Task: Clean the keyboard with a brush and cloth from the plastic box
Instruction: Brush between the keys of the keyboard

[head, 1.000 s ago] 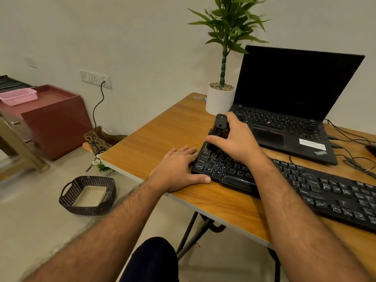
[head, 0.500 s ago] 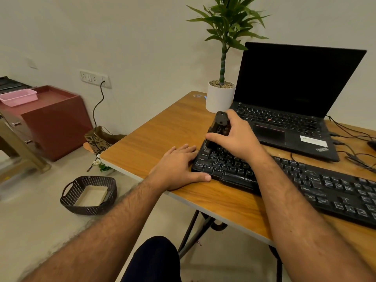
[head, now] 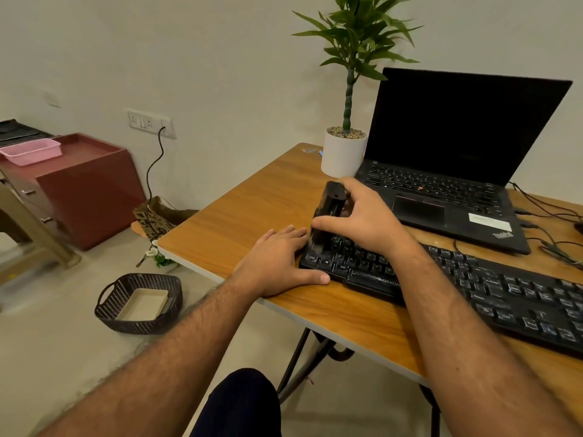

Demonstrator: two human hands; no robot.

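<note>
A long black keyboard [head: 492, 288] lies across the wooden table [head: 246, 212]. My right hand [head: 359, 222] grips a black brush [head: 329, 206] that stands upright, its bristles down on the keys at the keyboard's left end. My left hand [head: 277, 260] lies flat on the table against the keyboard's left edge, thumb stretched along its front. A pink plastic box [head: 31, 151] sits on a red cabinet far to the left. No cloth shows in view.
An open black laptop [head: 448, 171] stands behind the keyboard, a potted plant [head: 345, 146] to its left, cables [head: 549, 234] at the right. On the floor sit a dark woven basket [head: 138, 304] and a paper bag [head: 154, 220]. The red cabinet [head: 79, 187] stands by the wall.
My right hand has drawn the brush a little toward me and leftward over the keyboard's left keys. The left hand has stayed put.
</note>
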